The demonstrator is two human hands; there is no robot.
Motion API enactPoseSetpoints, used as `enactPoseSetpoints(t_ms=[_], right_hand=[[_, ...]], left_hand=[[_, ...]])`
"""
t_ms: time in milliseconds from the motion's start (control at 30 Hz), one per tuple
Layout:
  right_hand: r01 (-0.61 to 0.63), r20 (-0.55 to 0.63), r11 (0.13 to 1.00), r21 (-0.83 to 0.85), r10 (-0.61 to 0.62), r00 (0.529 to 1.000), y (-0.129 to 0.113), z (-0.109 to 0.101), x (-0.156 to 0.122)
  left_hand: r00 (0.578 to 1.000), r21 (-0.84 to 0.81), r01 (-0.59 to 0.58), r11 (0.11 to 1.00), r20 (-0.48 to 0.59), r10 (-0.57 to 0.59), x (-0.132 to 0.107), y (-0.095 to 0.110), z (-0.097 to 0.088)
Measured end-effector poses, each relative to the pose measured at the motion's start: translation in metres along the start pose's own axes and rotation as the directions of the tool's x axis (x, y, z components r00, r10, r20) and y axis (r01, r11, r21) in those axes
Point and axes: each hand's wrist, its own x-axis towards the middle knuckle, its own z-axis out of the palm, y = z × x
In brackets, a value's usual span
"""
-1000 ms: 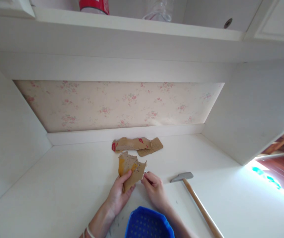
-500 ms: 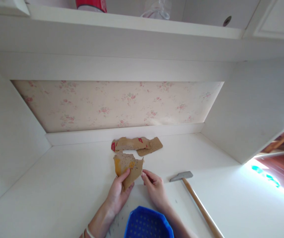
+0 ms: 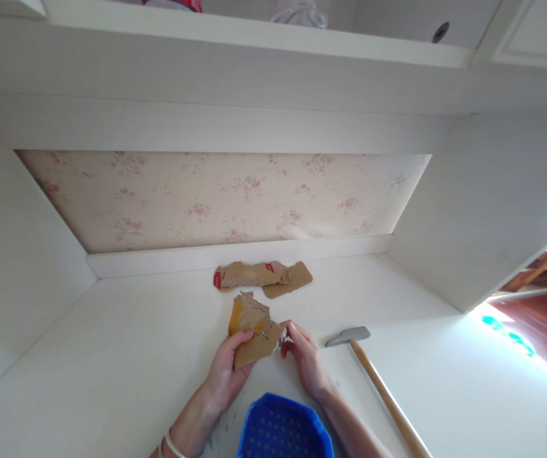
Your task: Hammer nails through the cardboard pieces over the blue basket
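My left hand (image 3: 230,366) grips a torn piece of brown cardboard (image 3: 254,331), thumb on top and fingers beneath. Yellow stains and small dark specks mark its surface, and its right edge is ragged. At that ragged edge, my right hand (image 3: 304,359) has its thumb and index finger pinched on the cardboard's corner. Just below both hands stands a blue plastic basket (image 3: 285,429) with small holes in its bottom, cut off by the lower frame edge. Beyond the held piece, more torn cardboard strips (image 3: 254,274) with red print lie on the white surface.
A hammer (image 3: 381,381) with a wooden handle lies right of my right hand. White side panels (image 3: 469,203) flank the white surface (image 3: 135,343). Overhead is a shelf (image 3: 254,35) bearing a red container (image 3: 178,4) and a clear plastic item (image 3: 301,14).
The held cardboard has turned and shifted slightly right, its right corner now tilted lower. My right hand has moved a little right and stays at its edge.
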Motion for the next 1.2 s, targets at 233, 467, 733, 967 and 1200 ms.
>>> enactPoseSetpoints(t_ms=[233, 467, 733, 967, 1200], right_hand=[[0.041, 0.017, 0.999, -0.021, -0.041, 0.999, -0.008, 0.001, 0.000], [0.044, 0.045, 0.999, -0.033, -0.042, 0.998, -0.008, -0.001, 0.001], [0.011, 0.086, 1.000, -0.005, -0.011, 0.996, -0.011, -0.003, -0.001], [-0.038, 0.090, 0.999, 0.037, 0.034, 0.995, -0.007, -0.001, 0.000], [-0.068, 0.064, 0.998, 0.005, 0.067, 0.996, -0.003, 0.000, 0.002]], left_hand=[[0.998, 0.068, -0.057, 0.996, 0.030, 0.055, -0.003, -0.001, 0.002], [0.994, 0.117, -0.094, 0.989, 0.065, 0.087, -0.001, -0.003, -0.001], [0.981, 0.182, -0.118, 0.976, 0.177, 0.086, 0.001, -0.005, -0.008], [0.992, 0.096, -0.087, 0.992, 0.097, 0.078, 0.000, -0.003, -0.004], [0.999, 0.027, -0.044, 0.999, 0.008, 0.044, 0.000, 0.000, -0.005]])
